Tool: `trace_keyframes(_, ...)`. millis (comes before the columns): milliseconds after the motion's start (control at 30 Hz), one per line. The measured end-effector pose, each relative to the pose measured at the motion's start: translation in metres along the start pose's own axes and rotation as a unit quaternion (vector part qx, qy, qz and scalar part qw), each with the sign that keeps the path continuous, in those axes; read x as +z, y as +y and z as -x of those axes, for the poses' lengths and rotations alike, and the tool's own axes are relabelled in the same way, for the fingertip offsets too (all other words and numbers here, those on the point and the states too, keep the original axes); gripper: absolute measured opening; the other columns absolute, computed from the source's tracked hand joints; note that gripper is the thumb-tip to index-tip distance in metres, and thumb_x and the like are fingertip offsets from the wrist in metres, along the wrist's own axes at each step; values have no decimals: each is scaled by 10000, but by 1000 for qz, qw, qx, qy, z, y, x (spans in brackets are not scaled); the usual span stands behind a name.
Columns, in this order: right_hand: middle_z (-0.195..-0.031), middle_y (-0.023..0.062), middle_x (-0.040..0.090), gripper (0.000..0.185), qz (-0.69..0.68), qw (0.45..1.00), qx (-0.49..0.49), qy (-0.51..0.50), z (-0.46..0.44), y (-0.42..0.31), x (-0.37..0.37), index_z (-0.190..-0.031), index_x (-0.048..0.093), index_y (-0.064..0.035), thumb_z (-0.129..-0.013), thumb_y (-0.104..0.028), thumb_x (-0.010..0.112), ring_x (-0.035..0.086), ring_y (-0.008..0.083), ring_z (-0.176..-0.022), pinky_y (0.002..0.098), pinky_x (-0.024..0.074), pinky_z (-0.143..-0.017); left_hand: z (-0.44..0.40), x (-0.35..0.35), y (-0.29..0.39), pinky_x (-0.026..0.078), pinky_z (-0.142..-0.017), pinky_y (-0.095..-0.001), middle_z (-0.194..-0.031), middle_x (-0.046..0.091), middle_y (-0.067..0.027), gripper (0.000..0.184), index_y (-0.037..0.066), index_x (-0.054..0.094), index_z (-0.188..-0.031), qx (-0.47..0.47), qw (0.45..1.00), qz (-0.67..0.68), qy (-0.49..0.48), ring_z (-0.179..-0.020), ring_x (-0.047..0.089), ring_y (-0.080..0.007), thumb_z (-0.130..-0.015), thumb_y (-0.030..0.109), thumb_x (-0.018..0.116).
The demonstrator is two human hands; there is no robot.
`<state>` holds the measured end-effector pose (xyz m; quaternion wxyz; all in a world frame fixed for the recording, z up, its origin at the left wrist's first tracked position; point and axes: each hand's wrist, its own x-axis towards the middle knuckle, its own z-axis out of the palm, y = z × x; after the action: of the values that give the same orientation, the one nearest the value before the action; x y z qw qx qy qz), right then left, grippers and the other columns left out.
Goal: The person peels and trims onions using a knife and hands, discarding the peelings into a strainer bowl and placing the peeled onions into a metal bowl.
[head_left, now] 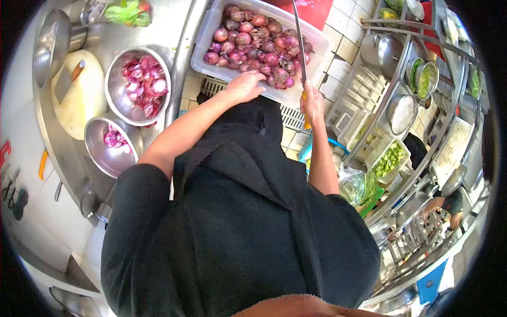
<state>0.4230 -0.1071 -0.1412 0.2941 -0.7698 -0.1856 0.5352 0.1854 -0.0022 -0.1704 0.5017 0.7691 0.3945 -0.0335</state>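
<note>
In the head view, a plastic tub (203,62) filled with unpeeled red onions (264,45) stands in front of me. My left hand (245,86) is over the tub's near rim, close to the nearest onions. Its fingers are slightly bent and apart, and I see nothing between them. My right hand (312,104) is closed around the yellow handle of a long knife (302,47). The blade points up and away from me, passing over the right part of the tub.
On the steel counter at left, a colander (111,87) holds cut red onion, and a steel bowl (97,158) holds more pieces. A cleaver (66,84) lies on a round cutting board (87,108). At right, a rack (351,68) carries pots and a basket of chopped greens (390,158).
</note>
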Motion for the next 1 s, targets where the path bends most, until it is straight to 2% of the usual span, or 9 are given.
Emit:
trace_keyframes(100, -513, 11, 466, 541, -2, 999, 37, 24, 1, 13, -7, -1123, 644, -68, -1005, -564, 461, 450, 119, -391, 275, 356, -382, -58, 37, 18, 469, -1000, -481, -1185, 614, -215, 487, 3, 597, -1228, -46, 996, -66, -49, -1158, 586, -391, -862, 310, 690)
trace_keyframes(167, -537, -14, 433, 533, 12, 998, 50, 27, 7, 13, -13, -1223, 635, -66, -1020, -528, 466, 435, 104, -412, 279, 359, -382, -81, 68, 19, 512, -939, -480, -1142, 618, -194, 440, 6, 626, -1159, -95, 991, -96, 14, -1102, 627, -370, -846, 309, 691)
trace_keyframes(267, -543, 1, 444, 559, 10, 997, 61, 42, 10, 20, -21, -1293, 615, -78, -1027, -535, 433, 441, 112, -417, 278, 369, -388, -117, 109, 3, 553, -860, -461, -1105, 615, -164, 441, 14, 643, -1122, -160, 960, -230, -4, -1018, 670, -327, -805, 312, 714)
trace_keyframes(433, -552, 14, 449, 560, 28, 998, 50, 36, 12, 27, -33, -1323, 605, -102, -1039, -534, 390, 444, 124, -420, 280, 376, -398, -104, 97, 5, 568, -833, -414, -1086, 614, -149, 510, 5, 657, -1102, -140, 982, -118, 38, -975, 682, -322, -752, 364, 749)
trace_keyframes(600, -522, 10, 455, 540, 40, 998, 9, 40, 8, -8, -17, -893, 591, -68, -999, -583, 468, 446, 119, -399, 272, 359, -368, -79, 55, 11, 553, -875, -357, -1127, 638, -129, 678, -14, 610, -1244, -48, 996, 57, 46, -1000, 673, -295, -714, 356, 816)
trace_keyframes(700, -507, 3, 452, 553, 33, 999, -30, 12, 1, -20, -4, -748, 518, -107, -994, -600, 468, 441, 112, -393, 274, 353, -364, -57, 32, 15, 535, -916, -335, -1152, 657, -100, 707, 2, 571, -1319, 25, 929, 367, 28, -1045, 655, -219, -697, 188, 852)
trace_keyframes(733, -507, 2, 453, 557, 23, 999, -38, 3, 0, -26, 3, -741, 516, -109, -992, -604, 468, 441, 110, -393, 273, 352, -364, -47, 25, 18, 522, -943, -320, -1148, 665, -72, 701, 16, 541, -1342, 1, 864, 504, 20, -1069, 633, -169, -700, 14, 823)
trace_keyframes(833, -530, 26, 490, 491, 24, 998, -48, -24, 1, -45, 31, -804, 536, -91, -1034, -515, 442, 452, 131, -397, 279, 355, -370, 12, -42, 26, 512, -970, -323, -1183, 643, -68, 723, 31, 504, -1373, 60, 792, 607, 39, -1091, 625, -169, -712, -48, 787)
trace_keyframes(1000, -532, -5, 473, 485, 23, 983, -130, -132, 36, -98, 97, -812, 547, -108, -1037, -524, 438, 445, 95, -420, 251, 330, -396, 122, -131, 11, 440, -1050, -308, -1360, 540, -95, 871, 38, 422, -1473, 93, 842, 468, 250, -1231, 522, -150, -702, -18, 823)
